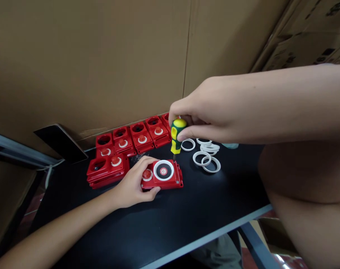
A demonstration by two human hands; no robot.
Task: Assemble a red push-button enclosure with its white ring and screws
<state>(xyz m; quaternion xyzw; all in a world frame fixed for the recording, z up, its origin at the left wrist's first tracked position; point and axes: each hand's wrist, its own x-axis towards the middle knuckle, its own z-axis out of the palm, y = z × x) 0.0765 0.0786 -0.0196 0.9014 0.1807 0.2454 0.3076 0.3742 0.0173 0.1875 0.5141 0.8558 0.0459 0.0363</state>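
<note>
In the head view, clasping a yellow-and-green screwdriver (pixel 176 136) in the right hand (pixel 199 116), wrapping the fingers around the handle and pressing the thumb against its near side. Pointing the screwdriver almost straight down, holding its thin shaft at the far right corner of a red plastic housing (pixel 164 184), just beside a fitted white ring (pixel 155 171); too fine a spot for telling contact at the tip. Grasping the same housing on the black tabletop (pixel 158 224) with the left hand (pixel 137 183), reaching the fingers over its far left side and laying the thumb along its near edge, close to a red dome (pixel 146 174). Circling a black disc with a red-and-white centre, in the case of the fitted ring. Lying to the right, near the housing: loose white rings (pixel 210 148), partly overlapping. Standing behind, side by side: a row of red housings (pixel 138 135) with open round holes. Resting at left: stacked red housings (pixel 109 175). Leaning farther left, against the brown cardboard (pixel 102 63): a dark smartphone-like slab (pixel 59 141).
</note>
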